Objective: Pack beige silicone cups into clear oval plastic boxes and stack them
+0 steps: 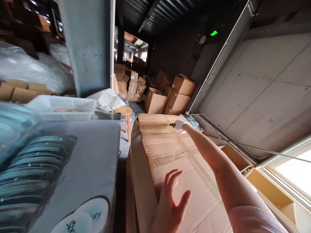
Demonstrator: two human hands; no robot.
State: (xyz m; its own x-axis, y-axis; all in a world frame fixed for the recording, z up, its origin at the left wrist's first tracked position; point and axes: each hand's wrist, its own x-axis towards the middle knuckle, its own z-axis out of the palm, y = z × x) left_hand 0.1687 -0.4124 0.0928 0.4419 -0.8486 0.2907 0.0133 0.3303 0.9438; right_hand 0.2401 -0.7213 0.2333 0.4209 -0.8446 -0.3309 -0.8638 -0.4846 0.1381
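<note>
My left hand [171,197] is raised bare over the near part of a cardboard-covered surface [165,150]. Its fingers are curved and apart, and nothing is in them. My right arm stretches to the far end of that cardboard, where my right hand [182,126] looks small. White material covers most of that hand; whether it is a glove or something held, I cannot tell. A small dark item [172,125] sticks out at its left side, its kind too small to make out. Just beyond lie several clear glass pieces [193,122] in a box.
At left, a grey-covered table [97,145] bears a row of glass plates [36,168], round lettered discs [89,213] and a white plastic basket [65,105]. A wooden stool [123,111] stands in the gap. Cardboard boxes [179,92] are stacked behind; open cartons [272,194] line the right wall.
</note>
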